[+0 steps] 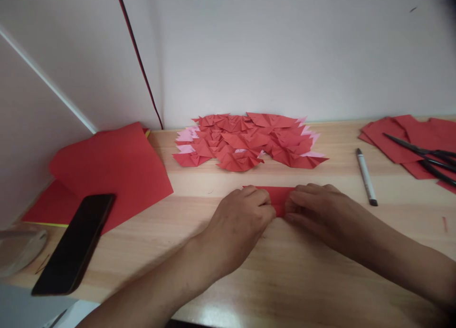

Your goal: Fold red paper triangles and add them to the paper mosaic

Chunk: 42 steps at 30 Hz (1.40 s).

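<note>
A small folded red paper (280, 199) lies on the wooden table between my hands, its lower edge toward me. My left hand (242, 218) is closed over the paper's left part, with the fingers curled and pressed down. At the paper's right end, my right hand (317, 214) grips the edge with bent fingers. Both hands cover much of the paper, so its full shape is hidden. Just beyond them, against the wall, rests a pile of folded red and pink paper pieces (242, 140) with pointed tips.
Large red sheets (117, 171) lie at the left, partly under a black phone (74, 245). A clear container (21, 252) stands at the left edge. On the right are a grey-white marker (366, 176), cut red papers (413, 168) and black scissors (427, 153).
</note>
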### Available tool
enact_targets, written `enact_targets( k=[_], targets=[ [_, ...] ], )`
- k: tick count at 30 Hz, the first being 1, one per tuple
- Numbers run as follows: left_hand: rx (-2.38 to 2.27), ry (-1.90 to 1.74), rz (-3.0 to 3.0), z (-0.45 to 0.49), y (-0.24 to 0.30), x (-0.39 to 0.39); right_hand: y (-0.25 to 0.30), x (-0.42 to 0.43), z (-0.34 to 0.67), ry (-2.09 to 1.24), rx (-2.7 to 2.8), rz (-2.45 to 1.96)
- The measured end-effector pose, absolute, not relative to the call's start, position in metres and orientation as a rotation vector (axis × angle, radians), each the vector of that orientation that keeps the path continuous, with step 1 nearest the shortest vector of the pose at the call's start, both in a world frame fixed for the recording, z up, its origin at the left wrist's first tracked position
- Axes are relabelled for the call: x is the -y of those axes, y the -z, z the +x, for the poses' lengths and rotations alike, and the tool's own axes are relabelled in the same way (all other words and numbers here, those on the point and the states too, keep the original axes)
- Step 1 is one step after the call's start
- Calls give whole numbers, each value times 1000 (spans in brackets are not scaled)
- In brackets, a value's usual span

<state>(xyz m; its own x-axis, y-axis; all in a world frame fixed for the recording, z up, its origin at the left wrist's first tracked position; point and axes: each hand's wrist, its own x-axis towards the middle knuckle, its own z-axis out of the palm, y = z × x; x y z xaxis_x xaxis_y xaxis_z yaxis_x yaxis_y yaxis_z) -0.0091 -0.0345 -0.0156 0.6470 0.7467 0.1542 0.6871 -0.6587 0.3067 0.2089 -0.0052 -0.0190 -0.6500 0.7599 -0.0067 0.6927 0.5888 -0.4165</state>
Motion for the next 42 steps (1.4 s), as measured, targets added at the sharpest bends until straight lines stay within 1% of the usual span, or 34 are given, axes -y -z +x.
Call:
enact_targets(
  k=[17,22,31,42],
  targets=[
    [-1144,-371,2636,-9,8,38,14,3,204,-511,2702,-1191],
    [-1117,-270,2706,-9,-2,40,11,4,202,-507,2727,-1194],
    [-1089,-182,2811,-8,-1,42,15,5,200,-273,2766,-1145],
    [-1084,-187,2821,-6,-1,43,14,6,198,-241,2779,-1156]
  ],
)
